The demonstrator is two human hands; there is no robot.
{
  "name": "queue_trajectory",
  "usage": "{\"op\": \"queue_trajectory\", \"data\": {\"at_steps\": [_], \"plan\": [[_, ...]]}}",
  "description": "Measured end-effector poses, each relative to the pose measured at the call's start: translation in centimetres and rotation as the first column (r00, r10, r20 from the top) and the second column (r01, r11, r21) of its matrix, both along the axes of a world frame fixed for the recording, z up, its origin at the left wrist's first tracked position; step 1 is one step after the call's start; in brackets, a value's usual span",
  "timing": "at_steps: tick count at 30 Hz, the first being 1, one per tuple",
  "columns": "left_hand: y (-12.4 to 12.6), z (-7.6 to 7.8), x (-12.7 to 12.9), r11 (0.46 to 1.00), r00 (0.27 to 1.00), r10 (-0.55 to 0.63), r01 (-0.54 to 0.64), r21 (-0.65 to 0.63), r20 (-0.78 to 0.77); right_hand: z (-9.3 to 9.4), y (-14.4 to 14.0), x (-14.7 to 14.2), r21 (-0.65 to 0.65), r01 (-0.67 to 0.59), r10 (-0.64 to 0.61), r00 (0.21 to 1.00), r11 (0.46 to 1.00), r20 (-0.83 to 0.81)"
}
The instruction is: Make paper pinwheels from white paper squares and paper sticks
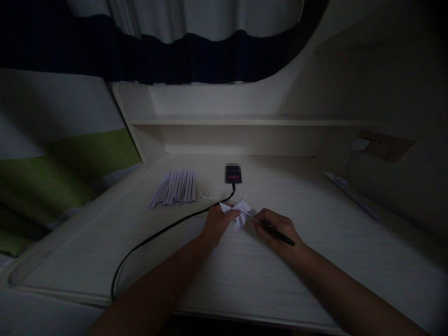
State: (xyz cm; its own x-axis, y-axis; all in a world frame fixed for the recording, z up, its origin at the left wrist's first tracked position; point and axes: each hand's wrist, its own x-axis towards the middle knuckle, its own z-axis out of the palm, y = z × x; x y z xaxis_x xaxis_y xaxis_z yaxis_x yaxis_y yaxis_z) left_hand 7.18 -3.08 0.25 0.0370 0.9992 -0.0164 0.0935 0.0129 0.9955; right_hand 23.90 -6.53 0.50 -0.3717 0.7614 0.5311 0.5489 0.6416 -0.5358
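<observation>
A: What's in your L hand?

B: Your L hand [216, 224] pinches a white folded-paper pc w/ pointed blades [242, 208], thumb on top; the fingers under it are mostly hidden. The pc is mid-desk, btwn your hands. Can't tell if it touches the white wood-grain desk [262, 284].

A: And your R?

B: Your R hand [280, 228] grips a slim tool w/ blk handle and thin metal shaft [283, 237], fingers pressed tog. round its front end. Shaft points up-L, its end at the pc's middle; can't tell if it goes thru.

A: What's nr you?

B: Just beyond the pc, a small blk boxy device [233, 174], face blurred. Its long blk cable [168, 228] curves past your L hand to the desk's front edge. Far L, a row of pale rolled-paper tubes [177, 186], w/ small whitish bits [206, 195] just beside.

A: Your R side?

B: A long thin pale strip [352, 196] lies nr the wall, well apart from your R hand.
</observation>
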Motion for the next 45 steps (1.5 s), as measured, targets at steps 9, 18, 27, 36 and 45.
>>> {"op": "queue_trajectory", "data": {"at_steps": [9, 18, 27, 36, 45], "plan": [[0.0, -0.2, 0.0, 0.997, 0.983, -0.017, 0.029, 0.066, -0.183, 0.5, -0.3, -0.2, 0.101, -0.033, 0.028, 0.998, 0.994, 0.048], [0.0, -0.2, -0.1, 0.983, 0.935, 0.003, 0.062, 0.172, -0.355, -1.2, 0.5, 0.4, 0.276, -0.081, 0.017, 0.974, 0.958, 0.226], [-0.8, 0.7, 0.3, 0.984, 0.939, 0.030, 0.032, 0.174, -0.343, -0.4, -0.2, -0.7, 0.102, 0.025, -0.035, 0.994, 0.995, 0.106], [-0.8, -0.2, 0.3, 0.970, 0.923, 0.107, -0.016, 0.242, -0.370, -0.9, 0.0, -0.7, 0.119, 0.008, -0.018, 0.997, 0.993, 0.080], [-1.2, 0.5, 0.2, 0.959, 0.817, 0.131, 0.041, 0.282, -0.562, -0.1, 0.6, 0.9, 0.392, -0.250, 0.024, 0.867, 0.885, 0.497]]}}
